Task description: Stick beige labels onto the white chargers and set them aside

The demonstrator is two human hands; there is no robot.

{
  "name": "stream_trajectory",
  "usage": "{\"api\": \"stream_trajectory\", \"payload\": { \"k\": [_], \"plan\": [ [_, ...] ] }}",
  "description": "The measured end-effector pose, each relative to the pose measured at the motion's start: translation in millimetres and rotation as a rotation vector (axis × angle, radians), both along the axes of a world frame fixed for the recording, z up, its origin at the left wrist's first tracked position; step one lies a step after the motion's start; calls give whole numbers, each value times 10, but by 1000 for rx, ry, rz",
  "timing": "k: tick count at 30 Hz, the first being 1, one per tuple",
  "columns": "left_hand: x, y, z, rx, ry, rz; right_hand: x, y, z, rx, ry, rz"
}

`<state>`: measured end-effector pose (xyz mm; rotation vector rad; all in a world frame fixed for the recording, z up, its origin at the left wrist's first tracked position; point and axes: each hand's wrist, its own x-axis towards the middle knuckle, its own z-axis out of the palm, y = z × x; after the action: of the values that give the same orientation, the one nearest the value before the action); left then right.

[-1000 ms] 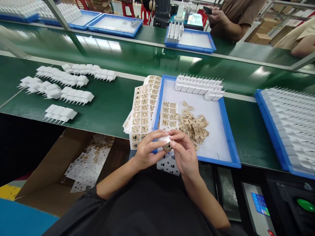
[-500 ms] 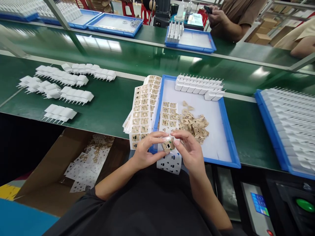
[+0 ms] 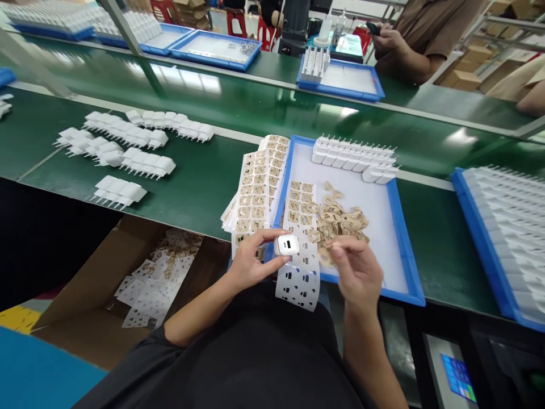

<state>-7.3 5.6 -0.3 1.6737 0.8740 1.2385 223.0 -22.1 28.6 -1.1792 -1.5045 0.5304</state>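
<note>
Between the thumb and fingers of my left hand (image 3: 251, 258) is a white charger (image 3: 288, 245), its port face with dark slots turned up to me. My right hand (image 3: 357, 267) is closed in a pinch off to the right, over the tray's near part. A tan backing paper (image 3: 326, 257), blurred, hangs at its fingertips. Below the charger lies a sticker sheet (image 3: 300, 213), tan stickers on its far half, its bare near end drooping over the tray edge. A heap of peeled tan papers (image 3: 343, 221) lies just beyond my right hand.
The blue-rimmed tray (image 3: 400, 244) holds a row of white chargers (image 3: 353, 156) at its back. More sticker sheets (image 3: 255, 187) are stacked left of it. Loose chargers (image 3: 147, 162) lie farther left. A carton (image 3: 80, 307) with waste sits below. A full tray (image 3: 481, 244) stands right.
My right hand has moved right, away from the charger, with the tan paper. The charger's face was tan and now shows white. The whole view has shifted slightly.
</note>
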Motion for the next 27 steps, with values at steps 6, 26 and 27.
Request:
{"api": "stream_trajectory", "payload": {
  "k": [6, 26, 27],
  "plan": [
    [-412, 144, 24, 46, 141, 267, 507, 318, -318, 27, -558, -409],
    [-2516, 910, -335, 19, 1176, 1149, 598, 368, -436, -72, -565, -310],
    [-2521, 915, -354, 22, 1174, 1159, 648, 378, -480, -76, -570, -293]
  ]
}}
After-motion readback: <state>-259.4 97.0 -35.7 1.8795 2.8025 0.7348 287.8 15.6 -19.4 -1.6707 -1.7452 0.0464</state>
